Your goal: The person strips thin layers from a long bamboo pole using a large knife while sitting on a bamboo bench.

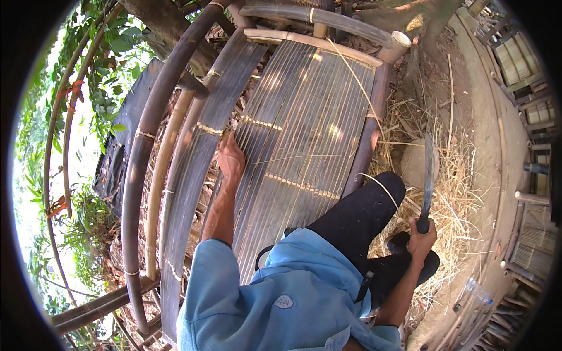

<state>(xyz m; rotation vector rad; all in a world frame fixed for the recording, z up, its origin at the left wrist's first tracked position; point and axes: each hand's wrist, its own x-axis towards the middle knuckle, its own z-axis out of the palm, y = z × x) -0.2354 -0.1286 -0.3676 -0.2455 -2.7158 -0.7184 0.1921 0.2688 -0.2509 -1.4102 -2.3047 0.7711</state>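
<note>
My right hand [421,238], low on the right beside my bent knee, is closed around the dark handle of a machete [428,175]. Its long grey blade points up, away from me. My left hand [232,155] reaches forward to the gap between the slats of a bamboo bench [316,131]. Its fingers are bunched at the edge of a slat near a pale binding; what they grip, if anything, is hidden. A thin pale strip [293,158] crosses the seat just right of that hand. Another curved strip [380,186] lies over my knee.
Thick bamboo rails [155,123] form the bench's left side, with green leaves beyond. Pale straw-like shavings [456,216] cover the ground on the right, around a stone [414,161]. A clear plastic bottle [479,291] lies at the lower right, near a bamboo wall [534,240].
</note>
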